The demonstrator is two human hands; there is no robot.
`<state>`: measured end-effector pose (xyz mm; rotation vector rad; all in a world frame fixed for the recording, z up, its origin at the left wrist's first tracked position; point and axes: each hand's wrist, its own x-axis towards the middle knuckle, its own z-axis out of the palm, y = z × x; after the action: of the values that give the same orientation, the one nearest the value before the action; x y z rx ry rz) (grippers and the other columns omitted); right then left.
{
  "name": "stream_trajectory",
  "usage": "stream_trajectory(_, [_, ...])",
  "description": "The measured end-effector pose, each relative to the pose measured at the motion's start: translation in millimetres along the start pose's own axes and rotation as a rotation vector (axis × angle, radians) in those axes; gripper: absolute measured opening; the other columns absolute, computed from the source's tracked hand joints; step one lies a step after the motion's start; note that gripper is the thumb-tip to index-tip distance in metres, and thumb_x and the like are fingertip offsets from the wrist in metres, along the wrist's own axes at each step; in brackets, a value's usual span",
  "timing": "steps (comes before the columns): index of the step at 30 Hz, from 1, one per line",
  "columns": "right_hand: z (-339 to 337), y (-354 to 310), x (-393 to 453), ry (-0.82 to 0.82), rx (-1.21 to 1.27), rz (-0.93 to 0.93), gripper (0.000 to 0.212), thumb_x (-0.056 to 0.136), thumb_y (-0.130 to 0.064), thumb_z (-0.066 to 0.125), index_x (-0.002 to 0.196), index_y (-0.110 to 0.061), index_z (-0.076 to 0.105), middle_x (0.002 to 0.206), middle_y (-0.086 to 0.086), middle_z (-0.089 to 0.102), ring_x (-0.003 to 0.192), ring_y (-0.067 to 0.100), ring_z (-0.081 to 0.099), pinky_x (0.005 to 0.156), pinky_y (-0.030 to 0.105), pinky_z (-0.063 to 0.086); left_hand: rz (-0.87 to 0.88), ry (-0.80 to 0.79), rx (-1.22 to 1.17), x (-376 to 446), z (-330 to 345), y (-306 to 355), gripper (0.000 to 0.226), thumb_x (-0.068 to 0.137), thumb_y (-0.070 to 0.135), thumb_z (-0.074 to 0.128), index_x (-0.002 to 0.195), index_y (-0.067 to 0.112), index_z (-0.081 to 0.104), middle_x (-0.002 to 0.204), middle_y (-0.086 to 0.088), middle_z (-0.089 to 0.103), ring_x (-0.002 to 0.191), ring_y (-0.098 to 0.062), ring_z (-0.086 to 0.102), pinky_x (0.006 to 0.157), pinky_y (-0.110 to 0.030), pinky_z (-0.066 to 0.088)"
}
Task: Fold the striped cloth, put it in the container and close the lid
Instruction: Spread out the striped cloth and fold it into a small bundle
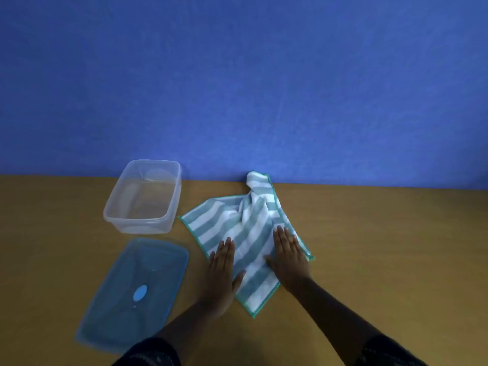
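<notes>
Left hand [224, 268], right hand [289, 256] flat on striped cloth [245, 228]

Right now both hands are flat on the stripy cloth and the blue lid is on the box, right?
Not quite. The head view shows the blue lid lying on the table beside the box, which is open. Both hands, left and right, are indeed flat on the stripy cloth.
</notes>
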<state>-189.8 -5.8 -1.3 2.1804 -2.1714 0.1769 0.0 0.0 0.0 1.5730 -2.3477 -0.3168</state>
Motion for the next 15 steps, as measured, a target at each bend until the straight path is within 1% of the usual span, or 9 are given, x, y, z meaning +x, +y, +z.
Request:
stream_trajectory(2, [-1.9,-1.3,-4.1,-0.028,0.022,0.020,0.067,0.091,-0.048,0.026,0.121,0.003,0.058,0.126,0.016,0.060,0.116,0.030,0.058,0.112,0.032,0.010,-0.025,0.024,-0.052,-1.6,0.6,-2.7,0.078,0.092,0.053,0.006,0.129,-0.004,0.045,0.135,-0.019,0.050,0.122,-0.039,0.049,0.108,-0.025,0.013])
stream_trajectory(3, [2.4,-1.2,-6.5,0.000,0.040,0.014,0.066,0.093,-0.047,0.026,0.123,0.004,0.056,0.129,0.017,0.058,0.118,0.031,0.056,0.113,0.031,0.007,-0.035,0.061,-0.064,-2.6,3.3,-4.5,0.081,0.091,0.055,0.005,0.130,-0.004,0.043,0.136,-0.019,0.048,0.124,-0.040,0.046,0.109,-0.022,0.009])
stream_trajectory(4, [7.0,-1.6,-11.2,-0.001,0.087,0.048,0.063,0.094,-0.045,0.029,0.128,0.004,0.050,0.134,0.019,0.052,0.124,0.032,0.051,0.115,0.030,0.004,-0.068,0.041,-0.085,-4.7,2.1,-4.9,0.082,0.090,0.056,0.004,0.131,-0.005,0.042,0.137,-0.019,0.047,0.125,-0.041,0.044,0.109,-0.018,0.004])
stream_trajectory(5, [12.9,-1.4,-12.0,0.021,0.154,0.073,0.062,0.094,-0.043,0.035,0.135,0.003,0.040,0.143,0.018,0.043,0.133,0.031,0.040,0.117,0.029,0.000,-0.075,0.054,-0.101,-5.1,4.8,-6.9,0.082,0.090,0.056,0.005,0.131,-0.005,0.042,0.137,-0.020,0.047,0.125,-0.042,0.043,0.109,-0.015,0.000])
stream_trajectory(7, [22.9,0.3,-15.7,-0.034,0.274,0.147,0.067,0.095,-0.043,0.040,0.146,-0.006,0.018,0.155,0.011,0.019,0.145,0.021,0.012,0.117,0.026,-0.005,-0.075,0.041,-0.111,-6.5,3.6,-8.7,0.081,0.092,0.053,0.006,0.127,-0.007,0.046,0.132,-0.021,0.052,0.121,-0.042,0.049,0.109,-0.013,-0.002])
stream_trajectory(9, [31.0,1.3,-22.5,-0.036,0.315,0.177,0.067,0.095,-0.045,0.036,0.148,-0.013,0.009,0.158,0.004,0.010,0.143,0.010,-0.006,0.115,0.024,-0.007,-0.077,0.000,-0.080,-9.7,1.8,-7.4,0.079,0.093,0.050,0.005,0.121,-0.005,0.054,0.125,-0.018,0.059,0.114,-0.038,0.057,0.111,-0.016,0.003])
stream_trajectory(10, [33.6,0.1,-24.9,-0.042,0.325,0.188,0.066,0.096,-0.045,0.034,0.148,-0.015,0.008,0.158,0.003,0.009,0.140,0.007,-0.010,0.115,0.023,-0.009,-0.086,-0.009,-0.069,-10.6,2.0,-7.4,0.077,0.094,0.049,0.005,0.119,-0.003,0.057,0.123,-0.016,0.062,0.112,-0.035,0.059,0.110,-0.020,0.011])
stream_trajectory(12, [36.4,-0.9,-27.6,-0.042,0.328,0.180,0.063,0.097,-0.042,0.034,0.148,-0.015,0.010,0.158,0.002,0.011,0.139,0.006,-0.011,0.115,0.023,-0.009,-0.110,-0.044,-0.066,-12.9,2.5,-6.2,0.075,0.095,0.047,0.005,0.117,0.000,0.060,0.121,-0.013,0.064,0.110,-0.032,0.061,0.100,-0.030,0.026])
stream_trajectory(15, [37.1,0.1,-26.8,-0.010,0.328,0.184,0.059,0.097,-0.037,0.036,0.148,-0.014,0.016,0.157,0.003,0.017,0.142,0.009,-0.004,0.116,0.024,-0.007,-0.131,-0.075,-0.041,-12.2,4.7,-8.3,0.072,0.095,0.045,0.006,0.119,0.002,0.059,0.123,-0.011,0.063,0.112,-0.030,0.060,0.096,-0.033,0.029])
